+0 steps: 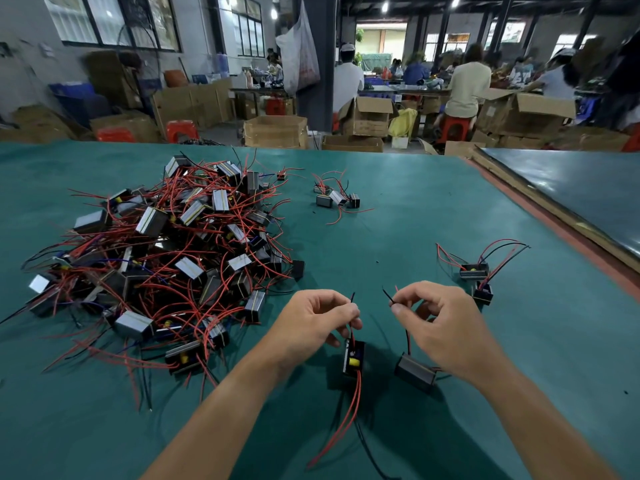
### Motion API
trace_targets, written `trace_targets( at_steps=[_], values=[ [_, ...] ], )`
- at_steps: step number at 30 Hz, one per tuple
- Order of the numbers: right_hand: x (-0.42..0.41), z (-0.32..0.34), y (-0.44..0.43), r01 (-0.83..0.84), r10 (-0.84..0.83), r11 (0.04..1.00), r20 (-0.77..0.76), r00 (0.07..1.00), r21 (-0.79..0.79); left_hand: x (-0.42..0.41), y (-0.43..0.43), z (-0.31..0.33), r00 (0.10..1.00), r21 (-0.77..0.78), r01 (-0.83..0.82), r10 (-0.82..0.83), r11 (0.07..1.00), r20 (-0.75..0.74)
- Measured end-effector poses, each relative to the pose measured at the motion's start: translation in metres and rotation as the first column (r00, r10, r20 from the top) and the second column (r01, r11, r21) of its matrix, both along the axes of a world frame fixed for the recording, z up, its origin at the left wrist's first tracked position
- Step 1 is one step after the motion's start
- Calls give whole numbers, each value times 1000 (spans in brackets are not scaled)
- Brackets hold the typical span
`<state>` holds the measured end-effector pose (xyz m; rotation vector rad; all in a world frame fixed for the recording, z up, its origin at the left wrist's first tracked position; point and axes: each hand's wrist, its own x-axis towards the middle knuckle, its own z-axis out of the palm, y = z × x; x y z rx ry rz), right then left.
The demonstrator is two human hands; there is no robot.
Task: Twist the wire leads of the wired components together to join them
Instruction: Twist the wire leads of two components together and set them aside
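Two hands work just above the green desk (398, 209), held near each other but not touching. The left hand (313, 322) pinches a thin black lead (352, 299) between thumb and fingertips, its free end poking up at 12 o'clock; below it hangs a dark component (354, 358) with a yellow part showing, red wires trailing from it toward 6 o'clock. The right hand (440, 323) is likewise closed on a second black lead (388, 295), whose tip points toward 10 o'clock. Its boxy component (415, 372) sits on the desk just under the wrist. The two lead tips stand apart, with a clear gap between them.

At 2 o'clock from the right hand lies a joined-looking pair of components (479, 280) with red and black wires arching over them; whether their leads are twisted together is too small to tell. At 9 to 11 o'clock spreads a large tangled pile of components (166, 258) and red wires. Beyond, near 12 o'clock, rests a small cluster (336, 195) of a few more. Far behind, cardboard boxes (275, 131) and seated people fill a workshop.
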<state>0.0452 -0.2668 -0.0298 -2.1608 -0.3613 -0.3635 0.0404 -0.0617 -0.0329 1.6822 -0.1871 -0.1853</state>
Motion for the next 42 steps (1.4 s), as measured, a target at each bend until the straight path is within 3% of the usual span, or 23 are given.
trace_targets(
  at_steps=[10,16,25,42],
  values=[
    [-2,1,1,-26,27,999,-33,999,35,1,3,-2,1000,-17,-3,3,1000,-13],
    [0,6,2,-117,198,916,-179,964,383,-2,4,1,993,-73,101,-104,992,-51],
    [-3,-2,8,-162,185,976,-153,971,148,-3,4,4,989,-208,128,-141,970,-49],
    [-8,-2,10,-206,240,958,-165,957,200,-5,-5,0,1000,-200,0,6,980,29]
  ],
)
